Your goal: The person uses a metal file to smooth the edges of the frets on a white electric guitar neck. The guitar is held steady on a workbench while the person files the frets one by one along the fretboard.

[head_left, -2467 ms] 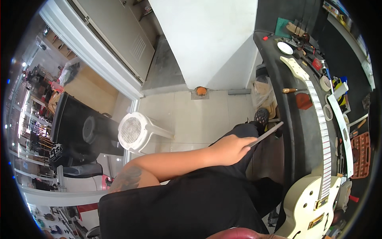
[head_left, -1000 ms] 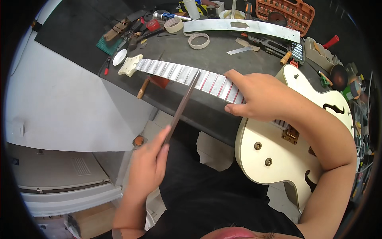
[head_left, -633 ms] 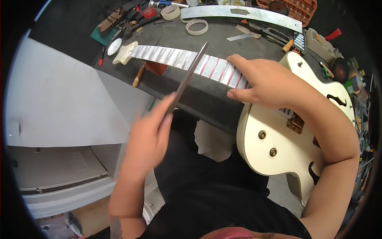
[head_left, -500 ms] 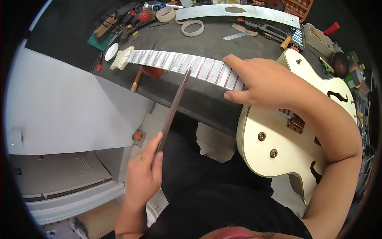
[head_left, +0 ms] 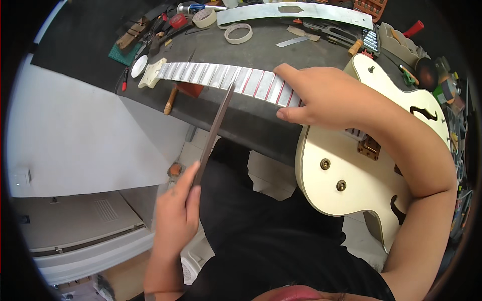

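A cream hollow-body guitar (head_left: pixel 326 195) lies across the bench, its neck (head_left: pixel 201 73) pointing left. Silvery strips cover the fingerboard, and red lines mark several frets near the body. My right hand (head_left: pixel 321 98) is closed over the neck where it meets the body, thumb on the near edge. A long, narrow dark file (head_left: pixel 213 131) is gripped at its lower end by my left hand (head_left: pixel 178 208). Its far tip meets the near edge of the neck around mid-length. Under the neck sit a reddish-brown block (head_left: pixel 191 89) and a wooden tool handle (head_left: pixel 170 102).
Behind the neck are a masking tape roll (head_left: pixel 238 34), a long metal bar (head_left: pixel 326 15) and a thin metal blade (head_left: pixel 292 41). By the headstock are a white dish (head_left: pixel 139 65) and a red-tipped pen (head_left: pixel 124 81). Tools crowd the right edge.
The bench, guitar and both hands appear slightly farther left and up, as the view has shifted. File and hands keep nearly the same place against the neck.
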### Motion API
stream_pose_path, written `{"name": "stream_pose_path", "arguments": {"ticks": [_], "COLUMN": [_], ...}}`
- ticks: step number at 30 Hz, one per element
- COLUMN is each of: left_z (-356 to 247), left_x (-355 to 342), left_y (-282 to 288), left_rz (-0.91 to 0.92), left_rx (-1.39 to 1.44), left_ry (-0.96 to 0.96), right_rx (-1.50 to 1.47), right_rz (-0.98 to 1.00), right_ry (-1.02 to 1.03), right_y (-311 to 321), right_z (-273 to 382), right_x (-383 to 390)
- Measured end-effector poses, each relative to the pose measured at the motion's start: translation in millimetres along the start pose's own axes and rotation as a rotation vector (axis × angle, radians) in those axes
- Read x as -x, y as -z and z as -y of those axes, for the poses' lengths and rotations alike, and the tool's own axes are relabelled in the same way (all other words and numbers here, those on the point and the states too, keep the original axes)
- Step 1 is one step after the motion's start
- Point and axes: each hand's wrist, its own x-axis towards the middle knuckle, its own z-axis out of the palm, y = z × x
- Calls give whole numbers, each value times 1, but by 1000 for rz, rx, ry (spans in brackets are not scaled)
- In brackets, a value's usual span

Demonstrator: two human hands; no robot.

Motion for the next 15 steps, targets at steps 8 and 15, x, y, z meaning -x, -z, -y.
{"name": "stream_pose_path", "arguments": {"ticks": [8, 15], "left_z": [-38, -2], "left_x": [-147, -44], "left_y": [-15, -10], "left_rz": [-67, -61], "left_rx": [12, 21], "left_ry": [-168, -120], "right_rx": [28, 20], "right_rz": [-6, 7], "right_ry": [24, -1], "right_y": [-5, -4], "right_z": [4, -6], "right_x": [-2, -1]}}
